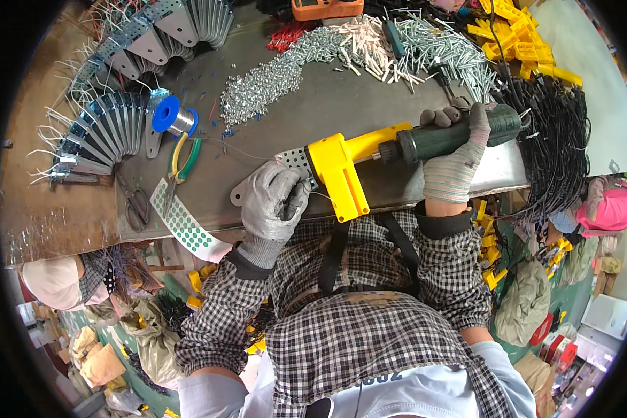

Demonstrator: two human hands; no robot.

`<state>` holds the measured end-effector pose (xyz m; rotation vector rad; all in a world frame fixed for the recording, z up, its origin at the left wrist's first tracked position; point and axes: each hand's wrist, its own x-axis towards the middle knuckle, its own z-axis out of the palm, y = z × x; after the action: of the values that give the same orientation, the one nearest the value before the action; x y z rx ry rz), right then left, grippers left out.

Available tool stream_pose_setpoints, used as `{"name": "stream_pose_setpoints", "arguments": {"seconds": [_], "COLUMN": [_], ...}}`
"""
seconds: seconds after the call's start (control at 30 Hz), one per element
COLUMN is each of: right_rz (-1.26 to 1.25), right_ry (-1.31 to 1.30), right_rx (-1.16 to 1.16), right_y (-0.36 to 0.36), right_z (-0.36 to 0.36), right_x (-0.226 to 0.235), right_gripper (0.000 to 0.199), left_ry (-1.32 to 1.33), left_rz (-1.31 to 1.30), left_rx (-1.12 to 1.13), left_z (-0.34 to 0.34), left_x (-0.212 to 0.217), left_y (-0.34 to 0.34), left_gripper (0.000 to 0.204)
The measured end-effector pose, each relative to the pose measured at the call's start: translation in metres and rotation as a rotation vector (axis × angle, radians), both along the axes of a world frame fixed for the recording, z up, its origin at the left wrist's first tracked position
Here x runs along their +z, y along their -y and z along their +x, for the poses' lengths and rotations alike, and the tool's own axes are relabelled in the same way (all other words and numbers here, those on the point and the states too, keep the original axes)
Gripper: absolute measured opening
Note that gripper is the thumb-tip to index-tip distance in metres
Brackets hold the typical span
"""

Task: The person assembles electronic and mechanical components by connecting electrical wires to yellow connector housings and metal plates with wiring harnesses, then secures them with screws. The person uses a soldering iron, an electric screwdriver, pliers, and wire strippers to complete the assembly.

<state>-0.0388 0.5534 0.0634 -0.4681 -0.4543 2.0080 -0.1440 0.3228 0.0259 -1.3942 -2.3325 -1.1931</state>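
Observation:
My left hand, in a grey coated glove, pinches a perforated metal plate at the left side of a yellow plastic housing. The housing has a handle-like arm reaching to the upper right. My right hand, in a striped glove with dark fingertips, is wrapped around a dark green electric screwdriver. The tool lies nearly level, its bit pointing left at the housing. Whether the tip touches a screw cannot be made out. A thin wire trails beside my left fingers.
Screws and small metal nuts lie heaped at the back. To the left are stacked metal plates, a solder spool, pliers, scissors and a sticker sheet. Black cables and yellow housings crowd the right.

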Motion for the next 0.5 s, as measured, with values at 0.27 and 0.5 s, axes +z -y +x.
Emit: {"name": "stream_pose_setpoints", "arguments": {"seconds": [0.27, 0.5], "right_rz": [0.013, 0.032], "right_ry": [0.039, -0.014], "right_rx": [-0.004, 0.014], "right_y": [0.0, 0.0041], "right_z": [-0.0004, -0.0019], "right_x": [-0.0004, 0.0002], "right_gripper": [0.024, 0.023], "left_ry": [-0.067, -0.069], "left_rz": [0.021, 0.036], "left_rx": [0.003, 0.015], "left_z": [0.0013, 0.0031], "left_x": [-0.0088, -0.0124], "left_y": [-0.0014, -0.0022], "left_gripper": [0.02, 0.019]}}
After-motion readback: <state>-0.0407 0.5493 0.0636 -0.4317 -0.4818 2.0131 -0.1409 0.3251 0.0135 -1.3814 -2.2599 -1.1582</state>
